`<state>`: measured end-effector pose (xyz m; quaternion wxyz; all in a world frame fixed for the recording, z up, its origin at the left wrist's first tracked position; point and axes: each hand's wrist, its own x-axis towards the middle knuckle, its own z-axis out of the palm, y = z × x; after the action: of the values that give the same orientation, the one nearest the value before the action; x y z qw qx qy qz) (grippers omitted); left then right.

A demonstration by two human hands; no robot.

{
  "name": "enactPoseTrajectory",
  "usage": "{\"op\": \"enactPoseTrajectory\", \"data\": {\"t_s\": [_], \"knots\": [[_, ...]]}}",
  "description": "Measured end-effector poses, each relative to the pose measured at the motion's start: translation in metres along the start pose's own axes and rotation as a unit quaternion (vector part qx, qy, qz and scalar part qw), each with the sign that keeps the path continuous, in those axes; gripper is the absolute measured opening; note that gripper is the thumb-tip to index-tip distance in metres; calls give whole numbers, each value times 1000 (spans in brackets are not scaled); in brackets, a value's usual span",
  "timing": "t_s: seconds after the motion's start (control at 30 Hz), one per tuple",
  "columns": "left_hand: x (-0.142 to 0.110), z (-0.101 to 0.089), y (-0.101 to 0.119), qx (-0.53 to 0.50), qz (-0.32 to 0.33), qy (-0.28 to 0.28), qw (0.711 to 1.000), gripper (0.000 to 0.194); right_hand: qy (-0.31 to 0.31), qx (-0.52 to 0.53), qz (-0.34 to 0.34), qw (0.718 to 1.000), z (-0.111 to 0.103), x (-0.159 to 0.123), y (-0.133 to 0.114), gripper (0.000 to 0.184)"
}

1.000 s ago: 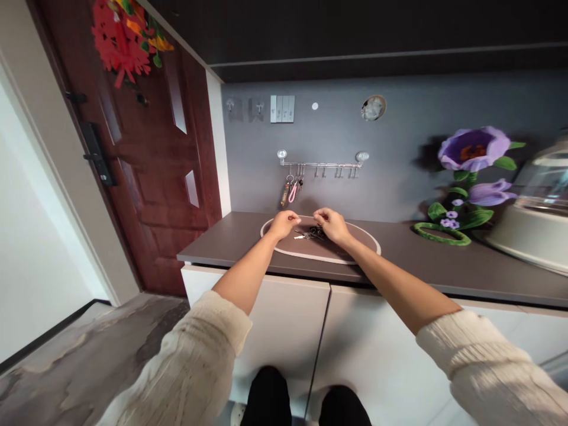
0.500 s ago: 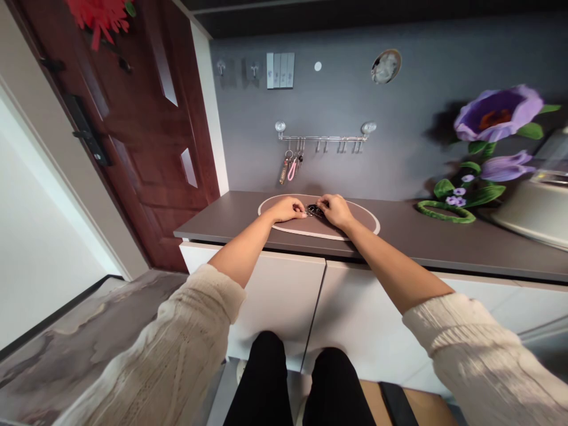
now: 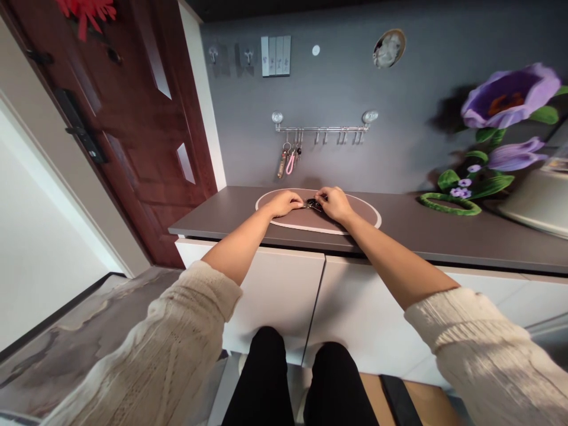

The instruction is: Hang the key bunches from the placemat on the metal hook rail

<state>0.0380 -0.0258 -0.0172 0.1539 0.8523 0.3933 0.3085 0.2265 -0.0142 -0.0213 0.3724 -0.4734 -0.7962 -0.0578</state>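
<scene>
A dark bunch of keys (image 3: 313,205) lies on an oval brown mat (image 3: 355,216) with a white rim, on the grey cabinet top (image 3: 412,234). My left hand (image 3: 285,202) rests on the mat with its fingers curled, pinching the left end of the bunch. My right hand (image 3: 335,203) is closed on the right end of the same bunch. Both hands meet over the keys, which are mostly hidden between the fingers.
A metal hook rail (image 3: 321,128) on the grey wall holds another key bunch with a pink strap (image 3: 288,158). A purple flower ornament (image 3: 492,133) stands at the right, beside a pale container (image 3: 539,198). A dark red door (image 3: 119,118) is at the left.
My hands have come together from slightly apart and closed on the keys. The view has tilted down a little, so the wall items sit higher in the picture.
</scene>
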Motion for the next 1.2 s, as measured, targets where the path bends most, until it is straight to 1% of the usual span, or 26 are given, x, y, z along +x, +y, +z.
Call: {"op": "enactPoseTrajectory", "data": {"t_s": [0.17,0.3,0.43,0.57,0.67,0.9,1.07,1.2], "knots": [[0,0,2,-5,-18,47,999,23,-4,9,1,1000,-2,-1,-2,16],[4,0,-3,-8,-17,63,998,26,-8,13,7,1000,-4,-1,-7,15],[8,1,-11,-41,-8,92,995,28,0,29,5,1000,-6,-1,-11,13],[11,2,-14,-79,-24,125,989,29,11,44,-5,999,-8,-2,-14,14],[12,2,-13,-113,-35,138,983,28,12,54,-14,998,-9,-4,-17,15],[10,1,-3,-222,-45,143,963,31,-1,63,-36,997,-5,-3,-18,17],[10,1,-2,-250,-34,129,959,34,9,60,-48,997,-3,-3,-18,20],[10,1,-3,-265,-49,124,955,35,19,48,-64,997,-3,-2,-18,18]]}}
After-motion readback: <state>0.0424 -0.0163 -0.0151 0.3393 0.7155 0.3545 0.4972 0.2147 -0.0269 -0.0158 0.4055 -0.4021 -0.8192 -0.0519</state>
